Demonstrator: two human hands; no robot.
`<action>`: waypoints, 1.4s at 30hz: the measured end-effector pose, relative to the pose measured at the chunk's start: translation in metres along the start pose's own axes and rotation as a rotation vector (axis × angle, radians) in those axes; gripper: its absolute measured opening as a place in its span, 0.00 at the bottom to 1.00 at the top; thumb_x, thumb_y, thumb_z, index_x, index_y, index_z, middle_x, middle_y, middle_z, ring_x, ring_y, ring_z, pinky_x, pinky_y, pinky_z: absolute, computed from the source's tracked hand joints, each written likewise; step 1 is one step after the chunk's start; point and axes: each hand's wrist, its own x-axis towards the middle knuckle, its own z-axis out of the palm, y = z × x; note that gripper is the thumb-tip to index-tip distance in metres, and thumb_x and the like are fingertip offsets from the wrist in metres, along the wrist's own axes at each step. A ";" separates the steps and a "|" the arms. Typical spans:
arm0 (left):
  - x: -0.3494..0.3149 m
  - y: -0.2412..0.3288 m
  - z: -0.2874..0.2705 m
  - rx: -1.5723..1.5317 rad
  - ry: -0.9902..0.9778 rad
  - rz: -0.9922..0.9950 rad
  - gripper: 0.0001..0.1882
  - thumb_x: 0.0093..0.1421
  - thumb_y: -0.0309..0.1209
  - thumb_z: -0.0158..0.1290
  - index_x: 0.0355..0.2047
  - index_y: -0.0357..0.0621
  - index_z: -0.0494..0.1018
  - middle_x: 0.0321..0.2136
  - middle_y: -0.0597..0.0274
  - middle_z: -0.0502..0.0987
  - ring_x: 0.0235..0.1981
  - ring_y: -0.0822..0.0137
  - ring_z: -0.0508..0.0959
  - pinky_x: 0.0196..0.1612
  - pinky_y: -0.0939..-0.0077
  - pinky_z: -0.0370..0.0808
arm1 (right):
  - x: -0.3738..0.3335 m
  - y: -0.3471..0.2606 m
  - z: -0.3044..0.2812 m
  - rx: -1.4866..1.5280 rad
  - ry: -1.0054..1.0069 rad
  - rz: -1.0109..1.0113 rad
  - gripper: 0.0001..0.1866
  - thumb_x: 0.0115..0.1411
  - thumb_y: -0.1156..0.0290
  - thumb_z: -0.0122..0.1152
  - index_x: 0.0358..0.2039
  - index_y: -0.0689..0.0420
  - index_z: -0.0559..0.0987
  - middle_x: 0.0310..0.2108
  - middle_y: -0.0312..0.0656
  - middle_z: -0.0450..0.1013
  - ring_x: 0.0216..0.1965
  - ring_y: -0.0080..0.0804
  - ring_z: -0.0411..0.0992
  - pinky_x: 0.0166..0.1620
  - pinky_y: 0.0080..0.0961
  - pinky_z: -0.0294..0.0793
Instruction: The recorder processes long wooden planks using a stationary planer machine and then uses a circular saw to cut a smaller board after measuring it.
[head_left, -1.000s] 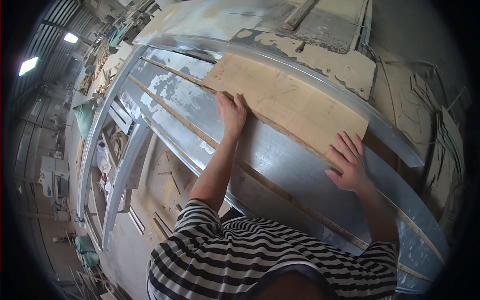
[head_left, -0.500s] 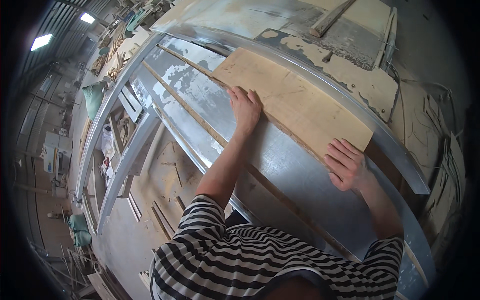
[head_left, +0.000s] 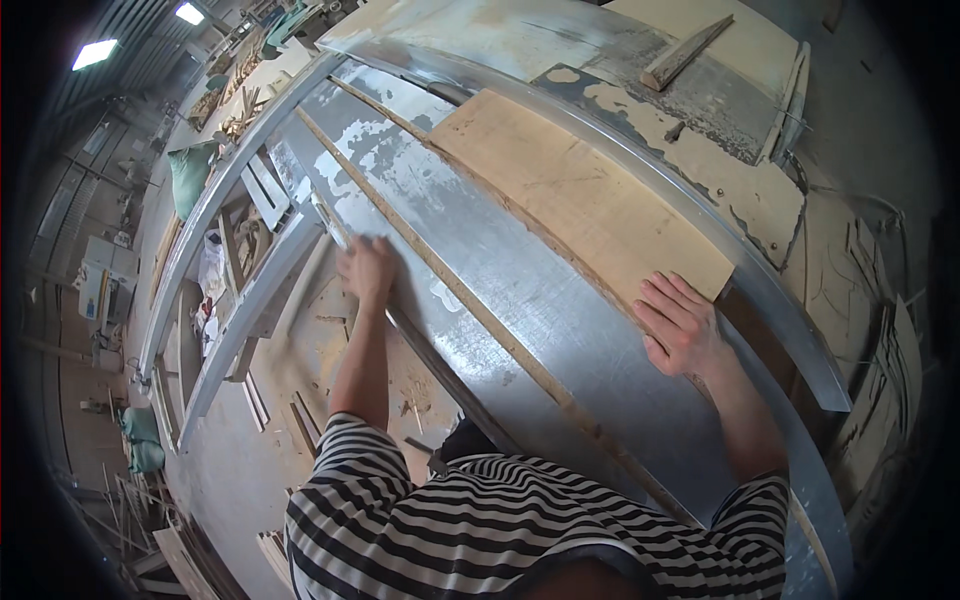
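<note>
Okay, hands apart: right hand [head_left: 682, 322] lies fingers-down over the near right corner of the wooden board [head_left: 590, 190]; left hand [head_left: 368, 268] is at the metal table's [head_left: 560, 330] near edge, blurred, grip can't be told. Board sits on the table alongside a metal rail [head_left: 790, 318]. Beyond: wood block [head_left: 688, 54]. Left: curved frame [head_left: 240, 345], green bag [head_left: 192, 178]. Striped shirt [head_left: 540, 520] hides table's near side.

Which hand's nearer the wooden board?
Right. The right hand rests on the wooden board near its right end; the left hand is off it, at the metal table's near edge.
</note>
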 end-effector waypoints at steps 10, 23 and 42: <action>0.003 -0.026 0.015 -0.106 -0.073 -0.208 0.33 0.69 0.53 0.36 0.67 0.48 0.52 0.48 0.17 0.69 0.48 0.25 0.74 0.52 0.42 0.73 | 0.031 0.011 0.025 0.014 0.033 -0.040 0.22 0.51 0.63 0.56 0.43 0.63 0.82 0.51 0.53 0.76 0.57 0.54 0.71 0.64 0.49 0.64; 0.005 -0.027 0.015 -0.121 -0.139 -0.231 0.34 0.69 0.53 0.34 0.69 0.51 0.49 0.51 0.18 0.68 0.52 0.27 0.72 0.56 0.43 0.70 | 0.074 0.020 0.054 0.066 0.093 -0.069 0.23 0.46 0.67 0.61 0.44 0.62 0.81 0.50 0.52 0.76 0.55 0.53 0.73 0.62 0.47 0.67; 0.008 -0.030 0.013 -0.133 -0.102 -0.146 0.34 0.68 0.50 0.35 0.66 0.39 0.55 0.52 0.26 0.72 0.54 0.28 0.71 0.60 0.45 0.66 | 0.128 0.031 0.089 0.108 0.156 -0.119 0.18 0.45 0.72 0.64 0.40 0.58 0.80 0.45 0.42 0.75 0.50 0.40 0.73 0.54 0.35 0.73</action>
